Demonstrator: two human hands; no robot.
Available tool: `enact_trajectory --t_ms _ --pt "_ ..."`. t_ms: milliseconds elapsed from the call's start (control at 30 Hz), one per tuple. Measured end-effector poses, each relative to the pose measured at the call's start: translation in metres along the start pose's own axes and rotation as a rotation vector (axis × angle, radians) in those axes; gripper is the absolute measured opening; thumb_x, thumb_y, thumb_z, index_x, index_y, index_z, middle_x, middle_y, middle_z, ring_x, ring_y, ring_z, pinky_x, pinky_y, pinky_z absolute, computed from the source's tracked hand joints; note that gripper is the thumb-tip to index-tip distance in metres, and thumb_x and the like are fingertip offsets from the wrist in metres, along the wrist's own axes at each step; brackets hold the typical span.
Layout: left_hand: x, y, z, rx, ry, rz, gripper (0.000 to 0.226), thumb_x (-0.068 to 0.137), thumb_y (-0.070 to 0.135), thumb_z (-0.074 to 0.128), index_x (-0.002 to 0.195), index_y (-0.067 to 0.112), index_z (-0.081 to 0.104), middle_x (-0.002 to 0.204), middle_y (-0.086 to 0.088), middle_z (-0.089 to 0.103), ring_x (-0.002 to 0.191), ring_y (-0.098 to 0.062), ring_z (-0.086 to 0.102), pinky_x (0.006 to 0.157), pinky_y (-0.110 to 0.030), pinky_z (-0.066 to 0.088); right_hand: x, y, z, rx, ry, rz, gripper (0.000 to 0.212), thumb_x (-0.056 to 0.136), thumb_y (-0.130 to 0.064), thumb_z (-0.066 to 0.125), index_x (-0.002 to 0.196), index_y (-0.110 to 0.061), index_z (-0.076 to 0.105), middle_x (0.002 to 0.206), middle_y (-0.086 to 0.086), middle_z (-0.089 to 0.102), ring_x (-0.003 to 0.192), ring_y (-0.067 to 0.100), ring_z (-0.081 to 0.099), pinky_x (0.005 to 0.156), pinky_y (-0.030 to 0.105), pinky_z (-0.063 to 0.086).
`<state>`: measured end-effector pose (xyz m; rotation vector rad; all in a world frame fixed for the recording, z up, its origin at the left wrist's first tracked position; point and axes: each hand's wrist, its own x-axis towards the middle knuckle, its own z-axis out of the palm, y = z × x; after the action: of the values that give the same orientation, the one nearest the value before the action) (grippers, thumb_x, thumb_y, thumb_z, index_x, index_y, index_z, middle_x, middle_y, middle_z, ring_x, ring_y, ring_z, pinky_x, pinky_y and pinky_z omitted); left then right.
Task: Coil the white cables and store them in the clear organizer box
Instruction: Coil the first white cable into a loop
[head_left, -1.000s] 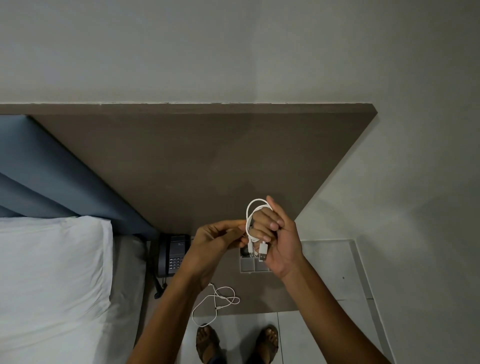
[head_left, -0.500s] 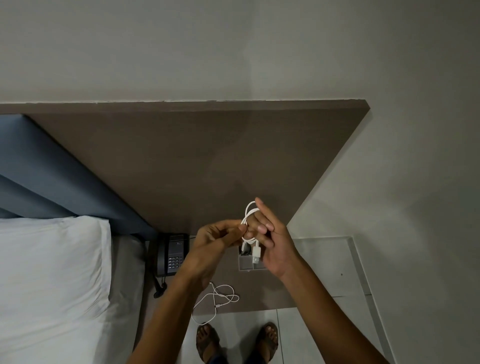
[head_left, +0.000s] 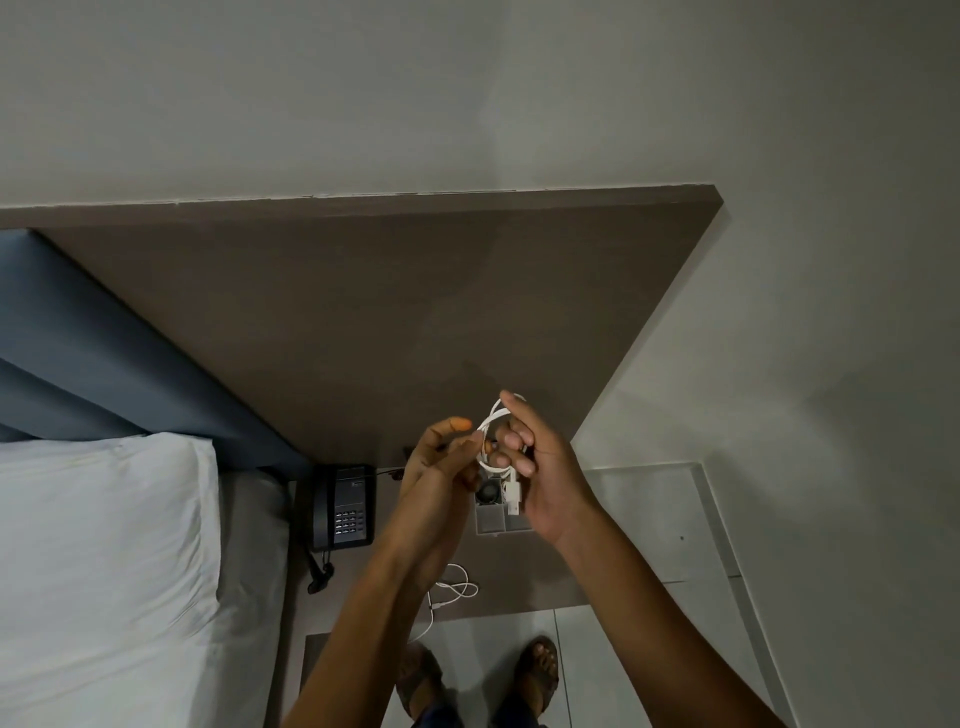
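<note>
A short white cable (head_left: 492, 419) is looped into a small coil held up in front of me. My right hand (head_left: 540, 467) grips the coil, and its white USB plug (head_left: 514, 498) hangs below the fingers. My left hand (head_left: 441, 457) pinches a strand of the same coil from the left. Below the hands, the clear organizer box (head_left: 493, 514) sits on the brown nightstand (head_left: 530, 577), partly hidden by my hands. A second white cable (head_left: 453, 592) lies loose on the nightstand's near edge and trails over it.
A black desk phone (head_left: 345, 506) stands left of the box, next to the bed with a white pillow (head_left: 104, 545). A brown headboard panel (head_left: 363, 312) covers the wall behind. My sandalled feet (head_left: 483, 675) stand on pale floor tiles below.
The coil has been drawn smaller and tighter in my right hand. My left hand shifted up and now pinches a strand at the coil's left side.
</note>
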<state>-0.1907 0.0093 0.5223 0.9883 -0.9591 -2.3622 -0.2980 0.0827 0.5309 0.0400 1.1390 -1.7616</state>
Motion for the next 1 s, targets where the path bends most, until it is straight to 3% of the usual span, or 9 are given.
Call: enact_trajectory --t_ms 133,300,400,500,567,667,767,900,1000 --pt "-0.002 0.006 0.002 0.023 -0.094 -0.021 0.020 0.092 0.002 0.067 0.106 0.015 0.061 0.090 -0.015 0.066 0.083 -0.024 0.062 0.077 -0.035 0.044 -0.002 0.004 -0.001 -0.054 0.044 -0.016 0.056 0.102 -0.035 0.066 0.053 -0.021 0.042 0.049 -0.006 0.041 0.038 0.006 0.033 0.057 0.021 0.049" --pt "-0.008 0.012 -0.001 0.469 -0.119 0.216 0.026 0.087 -0.012 0.068 0.110 -0.002 0.060 0.084 -0.030 0.063 0.076 -0.016 0.071 0.069 -0.021 0.058 -0.005 0.010 -0.007 -0.059 0.050 -0.006 0.057 0.102 -0.039 0.064 0.051 -0.022 0.044 0.047 -0.007 0.044 0.038 0.006 0.033 0.065 0.025 0.050" --pt "-0.007 0.011 0.001 0.548 -0.073 0.371 0.022 0.087 -0.016 0.071 0.104 -0.007 0.062 0.082 -0.039 0.064 0.070 -0.030 0.074 0.072 -0.038 0.063 -0.007 0.010 -0.012 -0.071 0.034 0.011 0.058 0.102 -0.041 0.064 0.052 -0.023 0.043 0.047 -0.007 0.043 0.041 0.007 0.033 0.057 0.023 0.048" --pt "-0.008 0.008 -0.001 0.713 -0.006 0.519 0.021 0.082 -0.007 0.081 0.095 0.005 0.069 0.076 -0.021 0.072 0.070 -0.039 0.074 0.072 -0.045 0.063 -0.008 0.011 -0.014 -0.105 0.039 0.019 0.058 0.102 -0.043 0.065 0.052 -0.023 0.042 0.047 -0.007 0.042 0.045 0.009 0.032 0.059 0.025 0.047" --pt "-0.008 0.007 -0.005 0.856 -0.011 0.603 0.022 0.078 0.007 0.086 0.093 0.016 0.073 0.074 -0.002 0.076 0.068 -0.022 0.076 0.069 -0.031 0.063 -0.008 0.012 -0.016 -0.117 0.050 0.022 0.058 0.101 -0.044 0.065 0.052 -0.023 0.043 0.048 -0.007 0.043 0.044 0.008 0.033 0.060 0.024 0.047" --pt "-0.009 0.005 -0.007 0.960 -0.061 0.642 0.024 0.075 0.013 0.088 0.093 0.020 0.073 0.075 0.009 0.078 0.068 -0.009 0.077 0.066 -0.013 0.057 -0.010 0.015 -0.020 -0.123 0.068 0.032 0.058 0.101 -0.045 0.064 0.052 -0.023 0.044 0.049 -0.007 0.044 0.044 0.008 0.031 0.062 0.024 0.045" --pt "-0.008 0.001 -0.005 0.842 -0.052 0.564 0.023 0.080 0.003 0.085 0.096 0.013 0.072 0.075 -0.001 0.079 0.068 -0.011 0.078 0.067 -0.015 0.058 -0.012 0.016 -0.021 -0.149 0.076 0.019 0.059 0.102 -0.046 0.063 0.050 -0.024 0.047 0.048 -0.006 0.044 0.043 0.008 0.034 0.061 0.026 0.043" --pt "-0.006 -0.003 -0.002 0.504 -0.004 0.303 0.016 0.088 -0.013 0.070 0.099 -0.003 0.063 0.076 -0.028 0.066 0.072 -0.025 0.069 0.070 -0.028 0.058 -0.013 0.013 -0.018 -0.217 0.098 0.015 0.059 0.102 -0.046 0.063 0.048 -0.027 0.048 0.049 -0.007 0.044 0.044 0.007 0.041 0.053 0.022 0.043" --pt "-0.006 -0.004 0.000 0.367 -0.042 0.194 0.023 0.087 -0.015 0.069 0.100 0.003 0.061 0.080 -0.030 0.064 0.068 -0.030 0.066 0.070 -0.033 0.059 -0.012 0.015 -0.014 -0.262 0.100 -0.004 0.055 0.102 -0.044 0.063 0.050 -0.027 0.058 0.051 -0.006 0.045 0.046 0.008 0.042 0.048 0.021 0.039"
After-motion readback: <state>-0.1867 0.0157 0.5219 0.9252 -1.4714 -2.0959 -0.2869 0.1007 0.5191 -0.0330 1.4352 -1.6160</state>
